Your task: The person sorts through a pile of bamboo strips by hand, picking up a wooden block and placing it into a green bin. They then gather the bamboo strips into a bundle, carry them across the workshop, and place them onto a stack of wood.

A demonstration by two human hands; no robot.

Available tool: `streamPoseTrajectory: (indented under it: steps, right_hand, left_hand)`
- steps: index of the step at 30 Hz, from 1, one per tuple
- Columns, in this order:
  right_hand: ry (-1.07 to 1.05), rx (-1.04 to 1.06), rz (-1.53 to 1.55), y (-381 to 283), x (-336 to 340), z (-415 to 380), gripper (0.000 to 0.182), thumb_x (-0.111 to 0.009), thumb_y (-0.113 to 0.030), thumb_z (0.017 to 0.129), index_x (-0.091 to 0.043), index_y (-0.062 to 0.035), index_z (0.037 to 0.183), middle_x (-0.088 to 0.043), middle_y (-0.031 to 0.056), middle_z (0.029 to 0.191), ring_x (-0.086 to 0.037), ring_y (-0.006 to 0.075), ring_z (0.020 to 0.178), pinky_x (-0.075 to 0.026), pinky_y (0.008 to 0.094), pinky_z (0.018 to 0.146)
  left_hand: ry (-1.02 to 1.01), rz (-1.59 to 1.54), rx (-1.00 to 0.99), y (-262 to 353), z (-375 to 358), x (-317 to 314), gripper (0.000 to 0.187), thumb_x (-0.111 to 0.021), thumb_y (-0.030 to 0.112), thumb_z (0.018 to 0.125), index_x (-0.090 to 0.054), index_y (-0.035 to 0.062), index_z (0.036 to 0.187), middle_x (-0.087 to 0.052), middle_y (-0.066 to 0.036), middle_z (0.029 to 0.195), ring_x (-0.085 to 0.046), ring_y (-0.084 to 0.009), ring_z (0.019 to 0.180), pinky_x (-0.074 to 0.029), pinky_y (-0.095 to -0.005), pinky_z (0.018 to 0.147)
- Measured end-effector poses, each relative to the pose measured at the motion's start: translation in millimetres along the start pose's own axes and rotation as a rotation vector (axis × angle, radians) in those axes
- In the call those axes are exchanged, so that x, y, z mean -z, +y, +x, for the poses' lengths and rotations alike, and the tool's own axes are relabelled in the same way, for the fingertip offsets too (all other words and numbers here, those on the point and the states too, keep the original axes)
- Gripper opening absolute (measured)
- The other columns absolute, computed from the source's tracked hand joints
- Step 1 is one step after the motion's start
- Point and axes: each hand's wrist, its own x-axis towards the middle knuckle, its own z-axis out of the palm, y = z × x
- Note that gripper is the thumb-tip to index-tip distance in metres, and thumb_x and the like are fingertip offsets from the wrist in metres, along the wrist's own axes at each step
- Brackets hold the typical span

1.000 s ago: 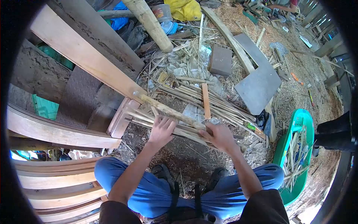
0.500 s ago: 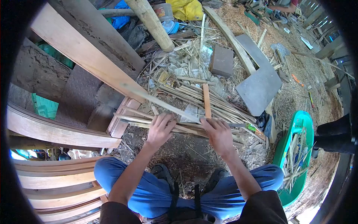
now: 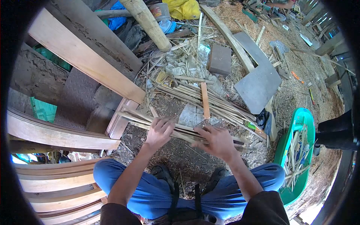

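Note:
A loose bundle of thin wooden strips [image 3: 185, 131] stretches across in front of my knees. My left hand [image 3: 160, 132] is closed over it left of the middle, fingers curled around the strips. Farther right, my right hand [image 3: 217, 141] grips the same bundle, its thumb low and its fingers on top, slightly blurred. The strips' left ends reach the corner of a wooden frame [image 3: 122, 114]. Just beyond lies a pile of similar strips [image 3: 221, 107] on the ground, with a flat orange-brown piece of wood [image 3: 205, 100] across it.
A green plastic tub [image 3: 281, 153] holding sticks stands at my right. Curved wooden pieces [image 3: 62, 184] are stacked at my left. Ahead lie a brown block [image 3: 220, 60], a grey angled board [image 3: 258, 88], a long beam [image 3: 228, 37] and a round post [image 3: 146, 24].
A strip that slanted up blurred between my hands now lies down with the bundle. My right hand has moved slightly lower and opened its grip around more of the strips.

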Motion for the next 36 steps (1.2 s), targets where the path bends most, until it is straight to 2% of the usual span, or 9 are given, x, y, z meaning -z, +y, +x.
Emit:
streamPoseTrajectory:
  steps: [8,12,15,17,20,21,26,32,36]
  right_hand:
    - [-0.021,0.084,-0.069,9,-34,-10,0.07,-0.081,-0.032,0.077,-0.053,-0.0173,0.14,-0.064,0.009,0.106,-0.071,0.031,0.091,-0.057,0.0464,0.079]
    - [-0.167,0.004,-0.039,13,-32,-5,0.065,-0.078,-0.041,0.084,-0.055,-0.017,0.14,-0.066,0.0069,0.113,-0.07,0.0334,0.091,-0.056,0.0453,0.083]
    - [-0.167,-0.03,0.268,33,-44,0,0.062,-0.075,-0.044,0.088,-0.055,-0.0156,0.14,-0.066,0.0116,0.122,-0.069,0.0369,0.098,-0.056,0.046,0.088]
    - [-0.107,-0.121,0.544,60,-74,10,0.057,-0.071,-0.044,0.094,-0.055,-0.0139,0.139,-0.064,0.0181,0.129,-0.066,0.04,0.109,-0.053,0.0451,0.094]
    - [0.155,-0.249,0.538,96,-112,21,0.051,-0.066,-0.041,0.099,-0.055,-0.0119,0.139,-0.063,0.0227,0.128,-0.062,0.0413,0.116,-0.051,0.0439,0.098]
    - [0.094,-0.397,0.398,80,-87,23,0.048,-0.067,-0.034,0.099,-0.055,-0.0104,0.139,-0.062,0.0223,0.13,-0.06,0.0417,0.119,-0.05,0.0451,0.1]
    - [0.227,-0.434,0.273,104,-134,37,0.049,-0.072,-0.027,0.091,-0.056,-0.0149,0.136,-0.062,0.0202,0.129,-0.06,0.0415,0.117,-0.051,0.0495,0.097]
    - [0.108,-0.582,0.168,107,-142,56,0.029,-0.073,-0.027,0.089,-0.066,-0.0163,0.116,-0.068,0.0151,0.114,-0.065,0.0397,0.106,-0.054,0.0493,0.085]
    - [0.198,-0.579,0.111,101,-141,57,0.015,-0.072,-0.027,0.09,-0.071,-0.0161,0.1,-0.07,0.014,0.095,-0.067,0.0387,0.092,-0.054,0.0511,0.077]
  left_hand:
    - [-0.199,-0.004,0.088,9,1,-13,0.051,-0.079,0.011,0.062,-0.064,0.0111,0.111,-0.069,-0.005,0.096,-0.066,-0.0264,0.094,-0.049,-0.0436,0.088]
    - [-0.406,-0.038,0.16,10,-4,-16,0.055,-0.084,0.015,0.062,-0.064,0.0125,0.113,-0.069,-0.005,0.1,-0.068,-0.0264,0.096,-0.05,-0.0433,0.088]
    - [-0.527,-0.004,0.19,17,1,-10,0.057,-0.087,0.015,0.06,-0.064,0.0126,0.113,-0.069,-0.005,0.102,-0.068,-0.0258,0.099,-0.051,-0.0433,0.087]
    - [-0.556,0.054,0.176,17,-3,-15,0.057,-0.087,0.013,0.06,-0.064,0.0133,0.113,-0.069,-0.005,0.102,-0.069,-0.0247,0.1,-0.053,-0.043,0.088]
    - [-0.566,0.044,0.191,10,-14,-22,0.057,-0.086,0.011,0.06,-0.065,0.0142,0.113,-0.069,-0.004,0.101,-0.069,-0.0248,0.1,-0.054,-0.0426,0.089]
    - [-0.565,0.046,0.194,8,-13,-20,0.057,-0.086,0.011,0.06,-0.065,0.0142,0.113,-0.069,-0.004,0.101,-0.069,-0.0248,0.1,-0.054,-0.0426,0.089]
    - [-0.603,0.033,0.18,-4,-18,-17,0.054,-0.085,0.014,0.066,-0.065,0.0165,0.116,-0.068,-0.003,0.105,-0.067,-0.0232,0.109,-0.05,-0.0416,0.099]
    - [-0.674,0.004,0.211,-11,-17,-12,0.053,-0.084,0.012,0.066,-0.065,0.0159,0.116,-0.068,-0.003,0.106,-0.067,-0.0233,0.109,-0.049,-0.0416,0.101]
    - [-0.632,-0.003,0.221,-13,-20,-12,0.049,-0.081,0.011,0.068,-0.066,0.0157,0.114,-0.068,-0.003,0.105,-0.067,-0.0229,0.108,-0.049,-0.0409,0.1]
